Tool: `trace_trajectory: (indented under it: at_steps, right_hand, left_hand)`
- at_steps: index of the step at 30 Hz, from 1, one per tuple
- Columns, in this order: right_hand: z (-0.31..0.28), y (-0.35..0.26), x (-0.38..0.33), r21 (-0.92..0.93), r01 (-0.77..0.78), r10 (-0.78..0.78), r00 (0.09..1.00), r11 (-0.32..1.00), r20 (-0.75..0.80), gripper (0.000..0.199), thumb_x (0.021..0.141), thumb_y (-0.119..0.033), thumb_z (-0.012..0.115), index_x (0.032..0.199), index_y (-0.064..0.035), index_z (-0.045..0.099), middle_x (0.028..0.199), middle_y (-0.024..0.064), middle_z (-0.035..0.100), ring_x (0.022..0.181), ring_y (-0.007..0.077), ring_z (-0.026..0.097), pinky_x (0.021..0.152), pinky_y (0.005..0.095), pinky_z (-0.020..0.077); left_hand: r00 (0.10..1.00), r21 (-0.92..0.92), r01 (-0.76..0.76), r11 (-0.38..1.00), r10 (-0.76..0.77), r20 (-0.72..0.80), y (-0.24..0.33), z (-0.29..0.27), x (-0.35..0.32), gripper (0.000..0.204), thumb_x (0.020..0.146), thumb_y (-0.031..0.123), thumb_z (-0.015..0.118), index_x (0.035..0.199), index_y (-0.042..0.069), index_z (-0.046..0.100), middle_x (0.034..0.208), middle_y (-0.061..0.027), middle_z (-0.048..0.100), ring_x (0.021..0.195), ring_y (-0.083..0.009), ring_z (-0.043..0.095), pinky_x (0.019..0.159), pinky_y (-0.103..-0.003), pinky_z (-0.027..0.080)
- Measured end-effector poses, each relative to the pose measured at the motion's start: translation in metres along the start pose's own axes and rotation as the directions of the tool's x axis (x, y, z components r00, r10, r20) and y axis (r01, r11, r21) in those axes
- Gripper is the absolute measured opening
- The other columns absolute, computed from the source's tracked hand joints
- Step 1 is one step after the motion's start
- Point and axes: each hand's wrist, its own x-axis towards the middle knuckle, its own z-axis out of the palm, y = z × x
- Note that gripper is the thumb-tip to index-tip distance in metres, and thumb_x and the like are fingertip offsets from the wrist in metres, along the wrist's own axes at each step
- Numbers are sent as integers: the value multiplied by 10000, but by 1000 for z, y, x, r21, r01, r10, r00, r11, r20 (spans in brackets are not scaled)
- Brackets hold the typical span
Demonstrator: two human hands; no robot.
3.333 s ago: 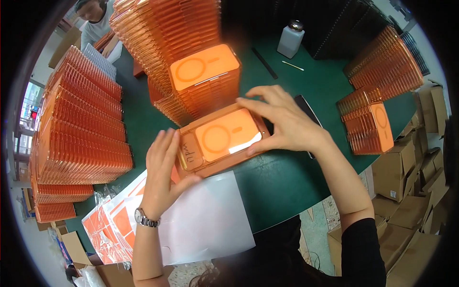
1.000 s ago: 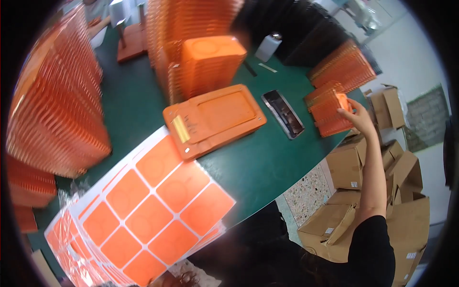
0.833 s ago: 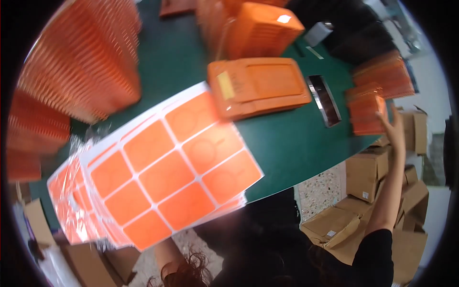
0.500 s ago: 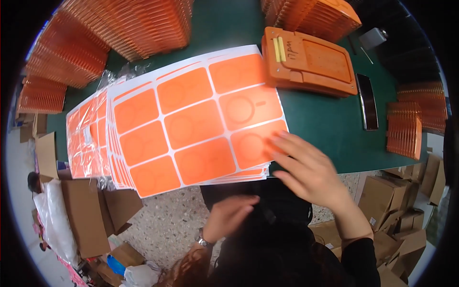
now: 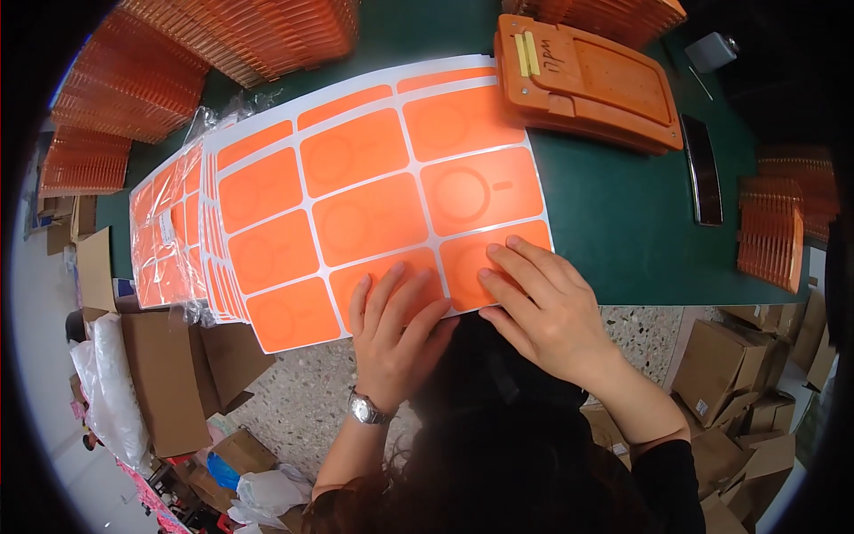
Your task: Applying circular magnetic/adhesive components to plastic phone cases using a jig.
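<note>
A stack of white-edged sheets (image 5: 364,220) lies near the table's front edge. The top one bears rows of orange rounded rectangles with faint ring and bar marks, like a sticker sheet. My left hand (image 5: 391,336) rests its spread fingers on the near edge of that sheet, at the middle rectangle. Beside it, my right hand (image 5: 556,311) lies with fingers apart on the near right rectangle, its thumb by the sheet's edge. Both hands are open; any grip under the edge is hidden. At the far right corner, an orange mould-like block (image 5: 592,84) with yellow tape sits against the stack.
Clear plastic film (image 5: 169,236) covers more orange sheets at the left. Stacks of orange ribbed pieces (image 5: 249,40) line the far side of the green table (image 5: 614,231). A dark phone-like slab (image 5: 703,169) lies right. Cardboard boxes (image 5: 721,365) stand on the floor.
My left hand has risen from below the table edge onto the sheet. The top sheet sits nearer me, baring more of the sheet beneath at the far side. My right hand remains on the near right rectangle.
</note>
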Motion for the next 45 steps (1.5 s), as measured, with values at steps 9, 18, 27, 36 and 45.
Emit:
trace_trajectory:
  at_steps: [9,18,27,36,45]
  right_hand:
    - [-5,-9,7,81,-2,5,1000,997,-29,354,812,-208,777,1113,-54,675,1189,116,628,1163,331,594,936,431,510]
    - [-18,-16,18,231,-26,41,997,972,-59,265,828,-148,777,1073,-57,733,1119,111,697,1072,326,659,881,420,547]
    - [-32,-21,33,335,-112,78,990,936,113,162,860,-128,753,987,-29,738,1000,103,717,940,297,696,777,379,577]
    - [-30,-16,43,322,-118,63,982,939,177,118,881,-159,682,853,-45,688,819,73,658,824,295,642,669,409,544]
    - [-25,-13,37,382,-115,87,992,917,89,125,865,-116,684,954,-29,694,897,92,701,891,302,664,716,407,553]
  left_hand:
    - [986,-44,-84,996,76,-151,-6,6,-6,263,738,43,810,944,127,669,1131,-76,729,1119,-346,681,1015,-522,477]
    - [947,-1,-109,994,103,-304,-2,5,7,252,741,106,795,965,162,696,1039,-20,714,1018,-256,686,962,-461,462]
    - [934,102,-206,973,226,-275,-4,-6,12,207,741,91,774,912,163,683,966,-28,710,929,-257,676,815,-442,465]
    - [938,105,-150,983,175,-298,-6,1,10,213,740,154,752,935,239,751,964,54,652,919,-156,636,927,-427,415]
    - [965,187,-123,975,161,-206,-3,-2,7,338,736,112,714,1048,217,794,951,33,559,904,-164,575,979,-463,410]
